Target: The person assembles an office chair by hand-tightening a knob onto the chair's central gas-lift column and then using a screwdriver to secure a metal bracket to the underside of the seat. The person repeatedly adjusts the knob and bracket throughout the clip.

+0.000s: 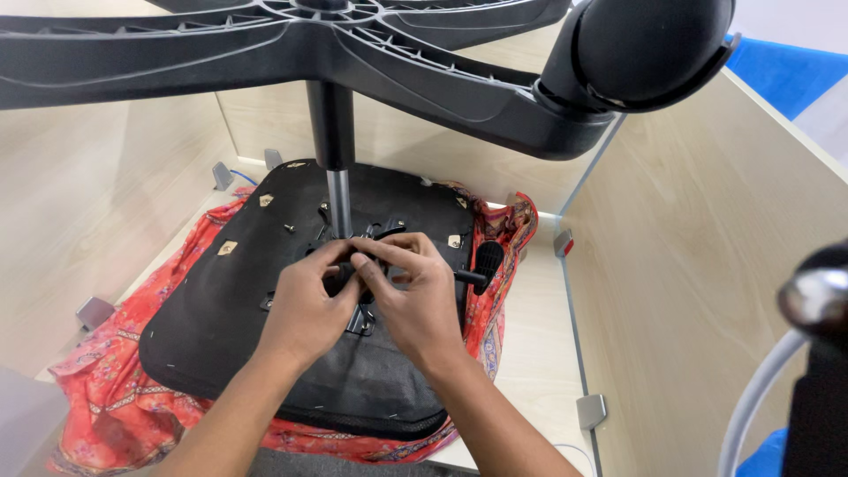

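**Both hands on the mechanism of an upturned chair seat**

Your left hand (305,305) and right hand (415,296) meet over the middle of the chair seat (221,327), which lies upside down on the desk (539,353). Both sets of fingertips are pinched together on a small black part of the metal mechanism plate (371,265) at the foot of the gas-lift column (334,150); what exactly they clamp is hidden by the fingers themselves.

The seat's underside is black and matt, with rounded corners, stapled fabric along the near edge and brass-coloured threaded inserts (227,248) towards the left and far sides. A black lever (473,278) sticks out to the right, just beside your right hand. The column rises upright from the plate to the star base (397,62), which spreads overhead across the far part of the view, one castor (654,44) at the far right.

Under the seat lies a red patterned cloth (115,389), showing on the left, near and right sides. Pale wooden partition walls (707,230) close the desk on the left, far and right; bare desktop remains in a strip to the right of the seat. A chrome-and-black object (817,305) stands at the near right edge.
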